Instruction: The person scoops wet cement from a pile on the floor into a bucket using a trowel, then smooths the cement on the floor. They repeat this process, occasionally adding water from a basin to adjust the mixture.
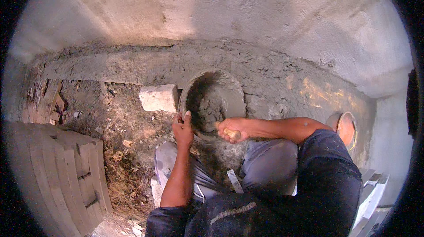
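2 hands (183, 131) (242, 127), 1 bucket (235, 95), 1 wooden handle (232, 134)

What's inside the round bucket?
A lumpy grey mortar-like mix, which hides the bottom of the bucket. The right hand grips a wooden handle by the near rim; whatever sits on its other end cannot be made out.

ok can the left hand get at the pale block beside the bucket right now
Probably yes: the left hand holds the mortar bucket, close to the pale block with nothing visible between, but would likely have to let go.
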### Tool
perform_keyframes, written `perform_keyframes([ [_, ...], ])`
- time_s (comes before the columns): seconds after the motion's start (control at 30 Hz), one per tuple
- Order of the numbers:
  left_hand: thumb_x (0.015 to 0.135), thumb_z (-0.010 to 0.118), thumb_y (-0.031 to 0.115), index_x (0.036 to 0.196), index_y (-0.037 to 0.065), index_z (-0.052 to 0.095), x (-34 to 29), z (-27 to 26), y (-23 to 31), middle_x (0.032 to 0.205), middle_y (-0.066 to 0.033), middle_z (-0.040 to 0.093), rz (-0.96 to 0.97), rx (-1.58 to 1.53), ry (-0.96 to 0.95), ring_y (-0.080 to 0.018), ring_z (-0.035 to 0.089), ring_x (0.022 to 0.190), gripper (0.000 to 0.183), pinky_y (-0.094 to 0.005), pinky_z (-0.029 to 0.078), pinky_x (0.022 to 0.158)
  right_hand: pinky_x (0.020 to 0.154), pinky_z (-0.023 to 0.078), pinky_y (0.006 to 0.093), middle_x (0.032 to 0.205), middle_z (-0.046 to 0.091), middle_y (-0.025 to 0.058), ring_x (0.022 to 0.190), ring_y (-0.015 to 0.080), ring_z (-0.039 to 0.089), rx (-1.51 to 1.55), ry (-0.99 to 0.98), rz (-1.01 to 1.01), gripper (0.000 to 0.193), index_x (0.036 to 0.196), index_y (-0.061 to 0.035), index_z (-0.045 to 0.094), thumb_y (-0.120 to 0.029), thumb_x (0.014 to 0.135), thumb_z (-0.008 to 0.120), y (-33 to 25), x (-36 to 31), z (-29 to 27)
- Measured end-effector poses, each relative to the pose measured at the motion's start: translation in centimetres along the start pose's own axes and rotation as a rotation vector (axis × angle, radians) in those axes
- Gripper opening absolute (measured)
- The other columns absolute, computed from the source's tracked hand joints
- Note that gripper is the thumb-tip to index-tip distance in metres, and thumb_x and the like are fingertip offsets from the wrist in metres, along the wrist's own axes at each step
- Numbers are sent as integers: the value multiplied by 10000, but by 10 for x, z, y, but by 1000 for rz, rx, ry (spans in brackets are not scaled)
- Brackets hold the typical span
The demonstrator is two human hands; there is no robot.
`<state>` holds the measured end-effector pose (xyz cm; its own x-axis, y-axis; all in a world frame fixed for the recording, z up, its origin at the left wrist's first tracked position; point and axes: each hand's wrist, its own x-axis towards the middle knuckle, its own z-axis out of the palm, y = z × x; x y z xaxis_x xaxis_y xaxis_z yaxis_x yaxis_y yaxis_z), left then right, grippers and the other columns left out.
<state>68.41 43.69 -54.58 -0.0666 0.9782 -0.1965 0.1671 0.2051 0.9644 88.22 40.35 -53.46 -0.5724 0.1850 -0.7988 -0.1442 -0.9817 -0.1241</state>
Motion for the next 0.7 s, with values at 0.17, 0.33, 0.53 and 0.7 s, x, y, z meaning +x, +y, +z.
perform_keyframes([
  [0.17, 839, 580, 276, 784, -6, 513, 3, 7, -6, 627, -4, 438, 6, 23, 17, -87, 362, 575, 295, -271, 309, 509, 361, 385, 224, 578, 504, 0, 447, 93, 479, 263, -134, 52, 115, 748, -71, 484, -163, 728, 549, -13, -19, -5],
  [0.33, 819, 611, 256, 789, -2, 527, 5, 9, 11, 676, 6, 475, -24, -103, -11, -79, 374, 605, 274, -255, 308, 525, 352, 367, 225, 608, 510, 19, 425, 93, 460, 403, -207, -6, 250, 922, -15, 491, -206, 763, 517, -19, -30, -31],
  [0.53, 822, 614, 244, 854, -17, 561, 3, 6, 19, 678, 19, 471, -35, -32, -41, -59, 371, 607, 268, -229, 304, 525, 345, 389, 268, 596, 541, 20, 425, 115, 504, 155, -122, -27, 294, 904, -35, 520, -288, 756, 528, -16, -69, -52],
  [0.7, 818, 618, 257, 879, -32, 557, 5, 5, 12, 678, 20, 457, -53, -26, -55, -60, 363, 605, 302, -227, 306, 527, 408, 440, 304, 652, 586, 104, 470, 181, 553, -986, 376, -88, 262, 877, -6, 537, -198, 703, 570, -33, -116, -39],
])
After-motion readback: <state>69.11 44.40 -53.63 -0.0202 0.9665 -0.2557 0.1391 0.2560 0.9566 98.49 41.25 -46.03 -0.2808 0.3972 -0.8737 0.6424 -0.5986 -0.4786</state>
